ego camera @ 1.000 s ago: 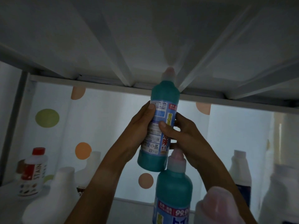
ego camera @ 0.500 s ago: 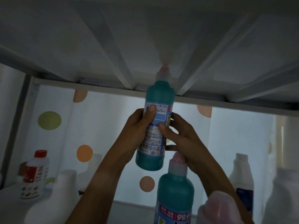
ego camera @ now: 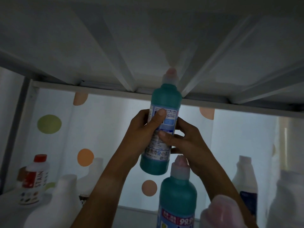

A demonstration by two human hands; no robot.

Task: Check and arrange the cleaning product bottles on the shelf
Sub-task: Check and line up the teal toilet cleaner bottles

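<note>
A home storage shelf point(ego camera: 14, 209) is suggested: cleaning bottles point(ego camera: 178, 195) are stood in dim light under a white upper shelf point(ego camera: 148, 38), and a dotted curtain point(ego camera: 105, 129) is hung behind, lit from outside.

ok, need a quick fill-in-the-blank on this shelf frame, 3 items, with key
1. The lifted teal bottle is held by ____ hands.
2. The STAIN bottle at the left has a ____ cap.
3. A second teal bottle stands directly ____ the lifted one.

Missing words: both; red; below
</note>
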